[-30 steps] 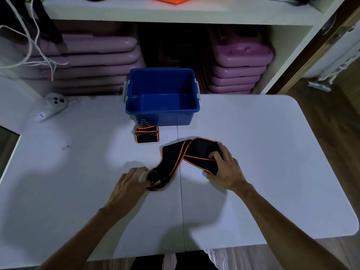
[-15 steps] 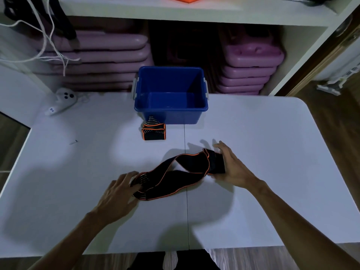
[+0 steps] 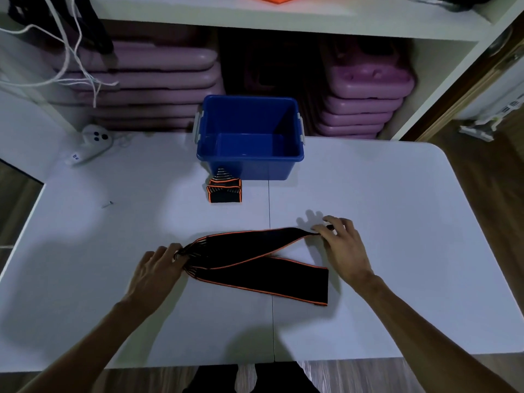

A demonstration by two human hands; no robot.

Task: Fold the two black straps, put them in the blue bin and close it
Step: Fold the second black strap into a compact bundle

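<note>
On a white table (image 3: 397, 222), one folded strap (image 3: 224, 190) lies just before the open, empty blue bin (image 3: 249, 168), while the left hand (image 3: 158, 269) and right hand (image 3: 344, 245) each pinch an end of the second strap (image 3: 255, 268), half-doubled; no lid shows.

My left hand (image 3: 157, 269) and right hand (image 3: 344, 246) bare, no rings, no watch, no gloves, both my forearms bare with no sleeve in sight, dark clothing on my lap at the bottom edge
</note>
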